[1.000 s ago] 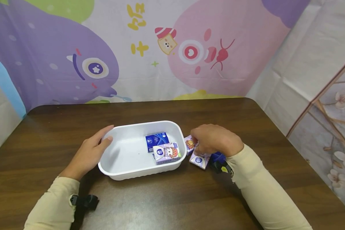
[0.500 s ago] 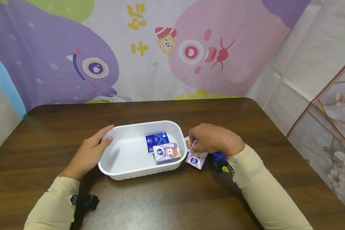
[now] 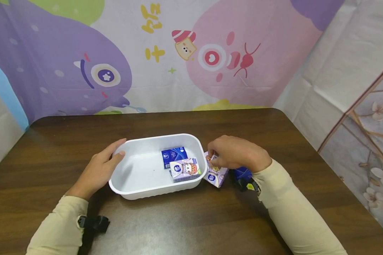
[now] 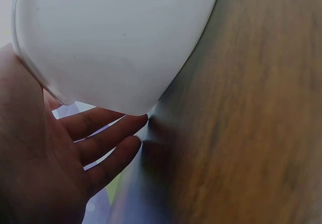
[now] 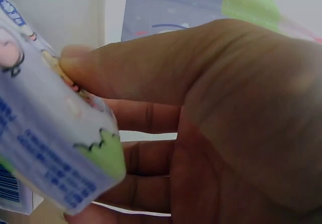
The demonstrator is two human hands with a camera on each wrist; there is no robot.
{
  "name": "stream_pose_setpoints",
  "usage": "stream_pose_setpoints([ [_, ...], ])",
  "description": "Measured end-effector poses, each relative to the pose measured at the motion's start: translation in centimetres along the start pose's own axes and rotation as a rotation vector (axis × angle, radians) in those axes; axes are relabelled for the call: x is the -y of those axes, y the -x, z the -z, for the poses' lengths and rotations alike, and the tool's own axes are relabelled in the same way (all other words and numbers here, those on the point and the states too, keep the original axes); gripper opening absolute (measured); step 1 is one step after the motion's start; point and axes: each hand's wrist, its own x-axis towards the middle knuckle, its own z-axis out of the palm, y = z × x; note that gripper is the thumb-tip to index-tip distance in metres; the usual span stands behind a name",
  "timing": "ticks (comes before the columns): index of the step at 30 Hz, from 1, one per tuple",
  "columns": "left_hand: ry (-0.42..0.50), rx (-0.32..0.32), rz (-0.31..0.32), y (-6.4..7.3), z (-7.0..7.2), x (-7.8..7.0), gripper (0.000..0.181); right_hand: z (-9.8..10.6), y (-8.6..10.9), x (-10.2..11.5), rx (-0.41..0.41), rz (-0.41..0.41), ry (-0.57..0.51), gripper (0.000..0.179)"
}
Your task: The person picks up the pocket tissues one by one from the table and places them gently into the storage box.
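A white plastic tray (image 3: 137, 177) sits on the table, a blue tissue pack (image 3: 169, 157) and a lilac cartoon tissue pack (image 3: 184, 170) lying in its right half. At its left end my left hand (image 3: 97, 170) holds the rim, thumb over the edge; in the left wrist view the other fingers (image 4: 108, 143) lie along the outer wall. My right hand (image 3: 239, 152) pinches another lilac tissue pack (image 5: 60, 113) just outside the tray's right end. That pack is tilted, its far part hidden by the fingers.
Another lilac pack (image 3: 206, 154) shows partly behind the held one, against the tray. A blue pack (image 3: 242, 173) lies under my right wrist. The brown wooden table (image 3: 178, 223) ends at a cartoon-printed cloth (image 3: 159, 85).
My right hand has moved slightly left with the lilac tissue pack, bringing it up to the tray's right end. The left hand and tray have stayed put.
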Motion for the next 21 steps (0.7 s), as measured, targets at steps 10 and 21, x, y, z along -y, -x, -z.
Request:
stream_pose_setpoints([
  [10,-0.003,0.006,0.005,-0.02,0.03,-0.1,0.062,0.25,0.15,-0.04,-0.02,-0.006,-0.017,0.012],
  [21,-0.007,0.003,0.01,-0.02,0.01,-0.22,0.059,0.22,0.11,-0.47,-0.065,-0.015,-0.051,0.013],
])
